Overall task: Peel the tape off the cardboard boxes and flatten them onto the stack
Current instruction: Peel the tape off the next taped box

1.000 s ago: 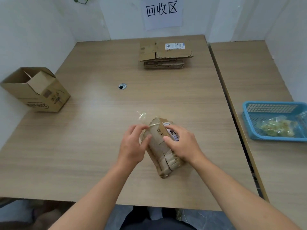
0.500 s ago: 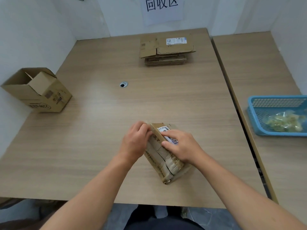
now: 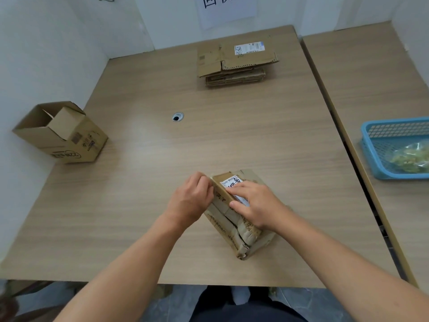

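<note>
A small crumpled cardboard box (image 3: 232,228) with a white label lies tilted on the wooden table (image 3: 139,205) near the front edge. My left hand (image 3: 190,201) has its fingers curled against the box's upper left edge; whether tape is between them is hidden. My right hand (image 3: 255,205) lies over the top of the box, fingers across the label and thumb along the edge, holding it. The stack of flattened cardboard (image 3: 236,61) sits at the far side of the table by the wall.
An open cardboard box (image 3: 62,133) lies on its side at the left wall. A blue plastic basket (image 3: 376,135) holding crumpled clear tape (image 3: 411,156) stands on the adjoining table to the right. A cable hole (image 3: 177,117) is in the table's middle.
One second ago my left hand held a loose strip of clear tape above the box. That strip no longer shows, and the left hand now sits curled against the box's edge. The right hand stayed on top.
</note>
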